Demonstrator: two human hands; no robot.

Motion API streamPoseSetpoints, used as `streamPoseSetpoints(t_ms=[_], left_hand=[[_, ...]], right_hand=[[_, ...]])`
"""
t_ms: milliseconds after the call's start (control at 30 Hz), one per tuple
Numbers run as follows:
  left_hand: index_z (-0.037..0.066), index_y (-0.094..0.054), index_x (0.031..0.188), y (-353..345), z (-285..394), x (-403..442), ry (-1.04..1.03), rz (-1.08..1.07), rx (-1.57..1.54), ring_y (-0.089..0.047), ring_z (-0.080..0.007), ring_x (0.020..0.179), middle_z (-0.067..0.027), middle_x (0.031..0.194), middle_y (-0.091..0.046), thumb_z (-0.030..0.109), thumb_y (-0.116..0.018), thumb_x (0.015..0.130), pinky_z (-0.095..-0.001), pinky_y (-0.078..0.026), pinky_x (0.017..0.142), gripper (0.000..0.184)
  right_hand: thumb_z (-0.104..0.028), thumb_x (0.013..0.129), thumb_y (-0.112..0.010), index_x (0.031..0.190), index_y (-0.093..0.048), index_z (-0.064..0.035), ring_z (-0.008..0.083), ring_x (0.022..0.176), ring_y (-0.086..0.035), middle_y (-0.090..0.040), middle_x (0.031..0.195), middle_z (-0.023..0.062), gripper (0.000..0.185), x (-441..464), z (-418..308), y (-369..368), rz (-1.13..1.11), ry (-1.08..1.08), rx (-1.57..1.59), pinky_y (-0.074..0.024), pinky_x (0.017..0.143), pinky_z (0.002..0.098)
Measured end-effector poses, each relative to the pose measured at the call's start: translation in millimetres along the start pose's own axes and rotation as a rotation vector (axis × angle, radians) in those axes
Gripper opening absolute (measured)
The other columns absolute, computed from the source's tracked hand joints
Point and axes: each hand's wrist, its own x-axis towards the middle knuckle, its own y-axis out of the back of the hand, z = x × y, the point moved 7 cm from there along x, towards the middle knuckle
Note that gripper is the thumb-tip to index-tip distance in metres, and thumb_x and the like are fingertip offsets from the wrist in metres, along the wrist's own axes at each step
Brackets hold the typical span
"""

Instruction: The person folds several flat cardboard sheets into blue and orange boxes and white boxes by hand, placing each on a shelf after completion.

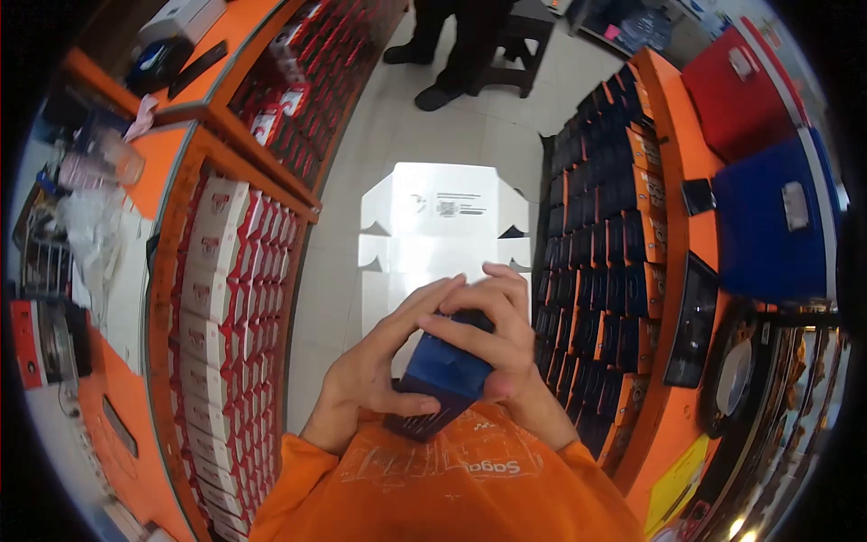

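the left hand [366, 370] and right hand [501, 339] grasp a blue box [447, 370] between them, fingers curled around its sides, probably to steady it, while white cardboard [442, 246] lies flat beyond the fingertips, the box's far end and the cardboard's near part hidden by the hands.

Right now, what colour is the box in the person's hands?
The box is dark blue, seen best in the head view.

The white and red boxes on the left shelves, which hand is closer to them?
Left. The left hand holds the blue box on the side facing the white and red boxes. The right hand is on the blue box's other side, farther away.
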Motion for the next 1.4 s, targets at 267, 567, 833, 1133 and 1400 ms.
streamPoseSetpoints(t_ms=[267, 567, 833, 1133, 1400], left_hand=[[0.000, -0.033, 0.142, 20, -20, -14, 0.040, 0.208, -0.482, -0.048, -0.0310, 0.127, -0.0213, 0.136, -0.048, 0.038, -0.086, 0.064, -0.0385, -0.039, 0.105, 0.102], [0.003, -0.024, 0.144, 56, -36, -6, 0.387, 0.044, -0.109, -0.063, -0.0226, 0.106, -0.0233, 0.119, -0.061, 0.027, -0.079, 0.078, -0.0325, -0.049, 0.089, 0.090], [0.007, -0.027, 0.147, 79, -97, 65, 0.184, 0.398, -0.031, -0.063, -0.0226, 0.103, -0.0149, 0.114, -0.062, 0.027, -0.070, 0.087, -0.0330, -0.052, 0.086, 0.076], [0.005, -0.032, 0.146, -76, -151, 126, 0.142, 0.336, 1.194, -0.052, -0.0440, 0.107, -0.0295, 0.139, -0.036, 0.054, -0.075, 0.070, -0.0494, -0.044, 0.084, 0.099], [0.005, -0.049, 0.131, -55, -154, 112, 0.130, 0.175, 1.186, -0.056, -0.0398, 0.107, -0.0237, 0.132, -0.046, 0.025, -0.073, 0.075, -0.0470, -0.046, 0.085, 0.064]], right_hand=[[-0.036, 0.072, -0.084, 0.150, -0.017, -0.0037, 0.0290, 0.122, -0.051, -0.055, 0.127, 0.0217, 0.108, -46, 40, -33, -0.416, -0.665, 1.018, -0.0371, 0.105, 0.0372], [-0.038, 0.080, -0.077, 0.148, -0.023, -0.0045, 0.0333, 0.096, -0.065, -0.064, 0.105, 0.0191, 0.093, -94, 62, 3, -0.668, -0.849, 0.493, -0.0499, 0.085, 0.0389], [-0.036, 0.092, -0.060, 0.130, -0.050, 0.0003, 0.0245, 0.089, -0.065, -0.064, 0.108, 0.0139, 0.054, -102, 161, 98, 0.342, -0.866, 1.018, -0.0541, 0.073, 0.0361], [-0.030, 0.091, -0.064, 0.122, -0.048, 0.0011, 0.0312, 0.076, -0.062, -0.059, 0.100, 0.0158, 0.048, -86, 368, 185, 1.044, -0.913, 0.904, -0.0564, 0.071, 0.0419], [-0.039, 0.091, -0.064, 0.117, -0.047, 0.0072, 0.0281, 0.059, -0.061, -0.062, 0.089, 0.0217, 0.055, -84, 405, 231, 1.309, -1.016, 0.714, -0.0557, 0.053, 0.0370]])
